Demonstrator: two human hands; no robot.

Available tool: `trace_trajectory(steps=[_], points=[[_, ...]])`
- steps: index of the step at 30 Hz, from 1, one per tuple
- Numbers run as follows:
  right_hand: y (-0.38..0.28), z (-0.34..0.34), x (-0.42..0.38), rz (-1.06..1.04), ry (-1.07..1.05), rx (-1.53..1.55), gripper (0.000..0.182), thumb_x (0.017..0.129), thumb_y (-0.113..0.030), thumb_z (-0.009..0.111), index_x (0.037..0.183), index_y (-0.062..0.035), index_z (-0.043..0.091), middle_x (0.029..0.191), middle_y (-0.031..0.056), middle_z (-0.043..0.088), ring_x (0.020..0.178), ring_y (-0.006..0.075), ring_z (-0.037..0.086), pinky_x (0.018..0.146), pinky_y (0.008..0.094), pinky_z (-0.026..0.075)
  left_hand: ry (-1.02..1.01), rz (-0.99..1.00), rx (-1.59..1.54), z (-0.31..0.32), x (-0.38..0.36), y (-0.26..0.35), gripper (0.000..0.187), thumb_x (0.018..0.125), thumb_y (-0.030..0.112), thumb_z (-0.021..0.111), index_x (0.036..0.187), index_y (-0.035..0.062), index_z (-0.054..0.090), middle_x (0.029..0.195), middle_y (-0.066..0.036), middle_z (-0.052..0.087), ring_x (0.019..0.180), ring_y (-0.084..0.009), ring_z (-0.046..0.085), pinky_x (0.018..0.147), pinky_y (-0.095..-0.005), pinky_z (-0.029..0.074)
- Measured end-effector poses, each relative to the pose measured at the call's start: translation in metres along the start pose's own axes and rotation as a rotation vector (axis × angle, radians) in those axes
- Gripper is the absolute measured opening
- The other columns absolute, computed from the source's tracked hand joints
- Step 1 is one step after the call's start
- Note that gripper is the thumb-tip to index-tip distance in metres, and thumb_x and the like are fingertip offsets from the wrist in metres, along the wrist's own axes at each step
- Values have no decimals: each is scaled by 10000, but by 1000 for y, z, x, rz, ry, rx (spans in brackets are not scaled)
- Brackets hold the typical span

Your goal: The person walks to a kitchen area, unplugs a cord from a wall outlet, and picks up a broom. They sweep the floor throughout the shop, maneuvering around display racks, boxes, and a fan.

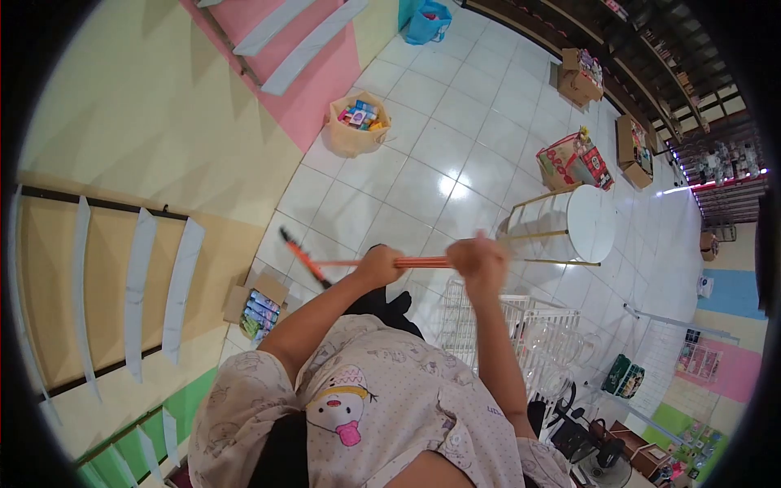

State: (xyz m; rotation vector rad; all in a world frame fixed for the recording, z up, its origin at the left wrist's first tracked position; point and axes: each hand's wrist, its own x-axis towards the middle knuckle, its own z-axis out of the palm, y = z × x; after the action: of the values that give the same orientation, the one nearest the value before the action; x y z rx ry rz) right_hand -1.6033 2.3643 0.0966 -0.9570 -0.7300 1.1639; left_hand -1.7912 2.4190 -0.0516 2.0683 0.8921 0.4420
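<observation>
Both of my hands grip the thin orange handle (425, 262) of a broom, held roughly level in front of my body. My left hand (380, 267) is closed around it nearer the head. Farther along, my right hand (480, 262), slightly blurred, wraps the other end. The broom's narrow orange-and-black head (304, 257) is to the left, over the tiled floor near the wall; blur hides whether it has bristles or a blade. A dark shoe or leg (382, 309) shows below my hands.
A bag of colourful packets (358, 134) and a box of bottles (262, 311) stand by the left wall. A round white-topped table (591, 224), a red-patterned bag (573, 159) and white wire racks (521, 313) are to the right. Cardboard boxes (579, 77) line the far shelves.
</observation>
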Motion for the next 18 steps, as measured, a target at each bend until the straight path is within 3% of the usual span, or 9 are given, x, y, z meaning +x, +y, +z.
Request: trace_trajectory(steps=[4,7,12,14,17,18], points=[[103,19,13,169,-124,-69,496,977,-223,464,518,-57,374,497,18,398,471,127,373,465,290,299,-77,-341,104,-14,-49,-80,334,807,326,589,651,31,602,665,-207,595,654,-411,577,612,-479,457],[116,45,40,221,-225,-144,501,977,-213,471,512,-45,386,512,23,440,482,107,379,477,276,322,76,-349,106,-23,-38,-113,332,823,321,568,651,39,599,659,-192,596,659,-404,579,619,-481,450],[102,45,118,44,-9,-376,471,966,-189,492,531,-17,439,529,23,481,503,81,402,508,259,364,181,-33,153,-39,85,-139,303,846,278,555,615,83,586,621,-148,585,635,-374,580,582,-470,427],[61,48,154,-163,-58,-381,448,962,-187,501,544,-27,474,540,24,494,509,80,408,499,265,353,187,61,141,-46,146,-128,278,835,252,579,603,100,577,617,-142,585,616,-366,579,608,-466,426],[17,74,187,9,133,-596,439,958,-187,506,557,-11,475,536,17,487,498,86,391,484,281,336,71,83,-57,-48,223,-110,290,820,248,619,597,78,548,617,-137,584,623,-355,581,700,-477,423],[22,73,198,-43,119,-687,440,948,-186,520,553,-1,466,517,39,463,481,105,385,474,291,329,20,51,-142,-43,244,-107,289,818,246,629,600,75,543,629,-123,592,641,-338,591,740,-496,420]])
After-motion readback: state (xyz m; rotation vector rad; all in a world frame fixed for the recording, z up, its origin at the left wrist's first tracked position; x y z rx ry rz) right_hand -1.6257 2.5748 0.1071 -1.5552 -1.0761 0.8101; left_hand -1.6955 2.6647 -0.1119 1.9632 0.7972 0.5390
